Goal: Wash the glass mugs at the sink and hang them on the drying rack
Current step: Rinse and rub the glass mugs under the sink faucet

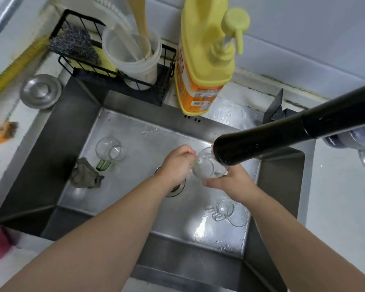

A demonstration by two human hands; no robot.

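Head camera view looks down into a steel sink point(51, 157), where both hands work under the black faucet head point(261, 144). One clear glass mug point(207, 167) is held just below the spout; the right hand point(234, 182) grips it from beneath with curled fingers, and the left hand point(175, 163) has its fingers bent at the mug's rim, whether inside or on the edge cannot be told. Two more mugs lie on the sink floor: a green-handled mug point(110, 150) on its side at the far left, just beside a crumpled grey cloth point(84, 174), and a clear-handled mug point(228, 210) near the right wall, on its side. The drain point(175, 188) sits between them, partly hidden by the left wrist. Behind the basin, a black wire caddy point(114, 81) holds steel wool point(74, 43), a yellow sponge and a translucent plastic cup point(135, 60) with yellow and white utensil handles standing in it. Beside the caddy stands a yellow pump bottle point(202, 60). A round metal lid point(40, 91) rests on the left counter.
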